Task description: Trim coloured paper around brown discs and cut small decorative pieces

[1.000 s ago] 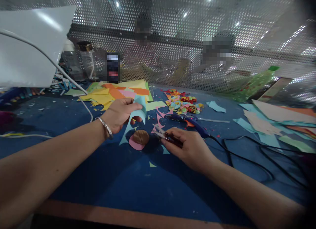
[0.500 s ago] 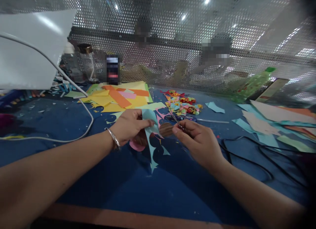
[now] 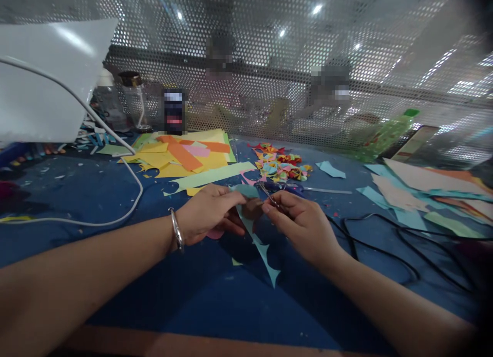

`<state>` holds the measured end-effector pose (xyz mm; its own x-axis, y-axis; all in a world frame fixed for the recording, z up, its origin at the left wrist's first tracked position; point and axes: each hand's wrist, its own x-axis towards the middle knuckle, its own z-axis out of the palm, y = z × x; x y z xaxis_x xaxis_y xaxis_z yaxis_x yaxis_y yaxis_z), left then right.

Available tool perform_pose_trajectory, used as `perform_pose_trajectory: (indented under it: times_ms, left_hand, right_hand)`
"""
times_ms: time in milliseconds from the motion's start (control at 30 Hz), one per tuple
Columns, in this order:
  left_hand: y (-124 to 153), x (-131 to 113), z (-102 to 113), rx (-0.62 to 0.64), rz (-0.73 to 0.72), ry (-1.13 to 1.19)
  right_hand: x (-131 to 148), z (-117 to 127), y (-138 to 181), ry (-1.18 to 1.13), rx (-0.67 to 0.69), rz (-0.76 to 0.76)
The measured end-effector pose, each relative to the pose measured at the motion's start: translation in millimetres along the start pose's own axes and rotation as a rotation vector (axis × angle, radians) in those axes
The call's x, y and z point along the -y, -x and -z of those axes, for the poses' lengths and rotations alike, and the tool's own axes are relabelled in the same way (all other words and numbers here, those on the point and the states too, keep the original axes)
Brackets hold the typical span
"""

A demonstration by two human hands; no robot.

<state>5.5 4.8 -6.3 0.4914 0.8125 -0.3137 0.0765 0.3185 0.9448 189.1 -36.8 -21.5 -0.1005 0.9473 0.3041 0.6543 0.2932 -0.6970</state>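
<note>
Between the thumb and fingers of my left hand (image 3: pixel 211 213) is a light blue paper strip (image 3: pixel 265 259), whose lower end hangs down with scalloped cut edges. A round brown disc (image 3: pixel 251 209) with a wood-like look lies against the paper, partly covered by it. My right hand (image 3: pixel 302 221) grips thin metal scissors (image 3: pixel 269 193), their handles mostly hidden in the fingers and their tips beside the top of the blue paper. A bit of pink paper (image 3: pixel 214 234) shows under my left hand.
Yellow sheets (image 3: pixel 173 164) and orange strips lie behind the hands, with a pale green strip (image 3: pixel 215 176) nearer. Small colourful paper pieces (image 3: pixel 283 164) form a heap. Black cable (image 3: pixel 385 254) loops at right; a white cable (image 3: pixel 140 192) curves at left. A perforated screen (image 3: pixel 254 105) stands behind.
My left hand has turned and lowered slightly, swinging the strip's hanging end to the right. The paper now covers part of the disc, and the scissors are closer to it.
</note>
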Motion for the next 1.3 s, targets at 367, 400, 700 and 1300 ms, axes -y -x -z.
perform_pose_trajectory:
  times_ms: [367, 400, 700, 1300]
  left_hand:
    - [4.4, -7.3, 3.4, 0.098, -0.076, -0.124]
    - [4.2, -7.4, 3.8, 0.108, -0.077, -0.117]
    - [2.7, -5.3, 6.8, 0.168, -0.091, -0.139]
    - [4.7, -1.6, 3.2, 0.158, -0.132, 0.005]
  right_hand:
    - [-4.2, 1.2, 0.6, 0.026, 0.053, 0.006]
    - [-4.1, 1.4, 0.7, 0.017, 0.064, 0.002]
    - [2.4, 4.2, 0.6, -0.133, 0.097, -0.078]
    - [-8.6, -1.1, 3.6, -0.375, 0.143, -0.174]
